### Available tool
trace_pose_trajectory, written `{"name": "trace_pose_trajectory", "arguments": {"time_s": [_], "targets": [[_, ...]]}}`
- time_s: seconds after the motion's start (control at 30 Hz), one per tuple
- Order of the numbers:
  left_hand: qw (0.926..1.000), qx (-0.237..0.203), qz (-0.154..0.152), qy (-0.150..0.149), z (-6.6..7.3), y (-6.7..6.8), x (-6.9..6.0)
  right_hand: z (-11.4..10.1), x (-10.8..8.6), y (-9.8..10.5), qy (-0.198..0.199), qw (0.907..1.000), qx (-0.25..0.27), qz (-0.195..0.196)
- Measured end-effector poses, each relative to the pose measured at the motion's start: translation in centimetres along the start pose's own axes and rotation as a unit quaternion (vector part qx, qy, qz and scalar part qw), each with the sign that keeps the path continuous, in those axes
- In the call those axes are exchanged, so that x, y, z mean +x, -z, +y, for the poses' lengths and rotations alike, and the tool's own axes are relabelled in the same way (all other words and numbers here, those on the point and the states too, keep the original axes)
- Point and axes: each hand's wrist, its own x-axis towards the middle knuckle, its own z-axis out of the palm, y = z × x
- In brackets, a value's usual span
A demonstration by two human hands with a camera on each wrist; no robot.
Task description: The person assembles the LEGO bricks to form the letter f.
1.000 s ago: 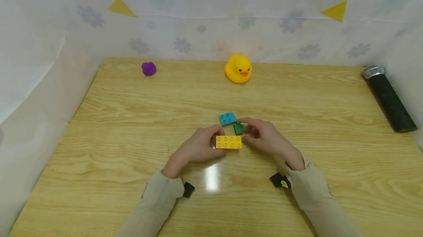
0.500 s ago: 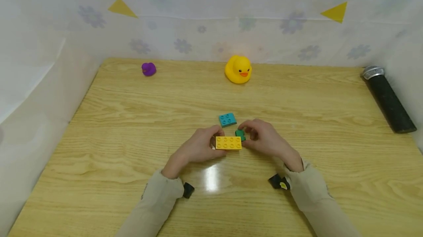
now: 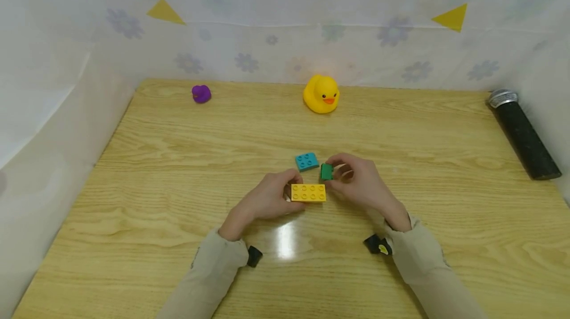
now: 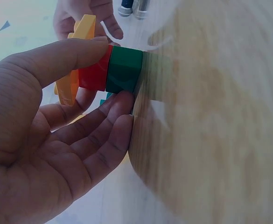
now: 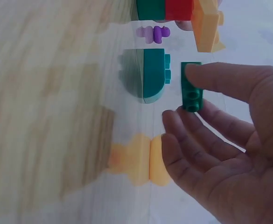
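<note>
My left hand (image 3: 272,195) holds a stack whose top is a yellow brick (image 3: 308,193) with two rows of studs. In the left wrist view, a red brick (image 4: 93,73) lies under the yellow one, and a green brick (image 4: 124,69) forms the base at the tabletop; the thumb rests against the stack. My right hand (image 3: 361,183) pinches a small green brick (image 3: 326,171) between thumb and fingers, and the right wrist view shows this green piece (image 5: 192,87) raised off the table. A teal brick (image 3: 307,161) with a rounded side lies just behind the stack, touched by neither hand.
At the back of the table (image 3: 178,170) stand a yellow duck (image 3: 321,94) and a small purple duck (image 3: 202,94). A black microphone (image 3: 525,136) lies along the right edge. White patterned cloth (image 3: 276,7) hangs behind.
The green brick in my right hand was beside the teal brick, came nearer the yellow brick, then moved away again and turned. The left hand and its stack have stayed in place.
</note>
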Motion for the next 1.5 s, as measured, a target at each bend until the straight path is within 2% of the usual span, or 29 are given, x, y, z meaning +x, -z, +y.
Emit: {"name": "trace_pose_trajectory", "arguments": {"time_s": [0.27, 0.53, 0.67, 0.87, 0.97, 1.3, 1.5], "targets": [[1.0, 0.001, 0.002, 0.006, -0.1, -0.1, 0.0, -0.3, 0.0, 0.2, 0.008, 0.9994, 0.026, 0.021], [1.0, 0.0, 0.005, 0.0, -0.1, 0.0, -0.1, -0.8, 0.1, 0.3, 0.0, 0.9982, 0.058, 0.016], [1.0, -0.002, 0.005, -0.005, -0.1, 0.1, -0.1, -1.3, 0.0, 0.4, -0.011, 0.9982, 0.058, 0.006], [1.0, 0.0, 0.006, -0.005, 0.0, 0.0, 0.0, -1.9, 0.0, 0.5, -0.011, 0.9978, 0.063, 0.016], [0.9999, 0.001, 0.008, -0.013, 0.0, 0.0, 0.0, -2.2, -0.1, 0.4, 0.008, 0.9976, 0.065, 0.023], [0.9999, 0.003, 0.001, -0.017, -0.1, 0.0, -0.1, -2.8, -0.6, -0.7, 0.119, 0.9902, 0.07, 0.019], [0.9997, 0.003, 0.003, -0.022, -0.3, -0.1, 0.0, -3.2, -0.7, -1.0, 0.122, 0.9909, 0.056, 0.013]]}}
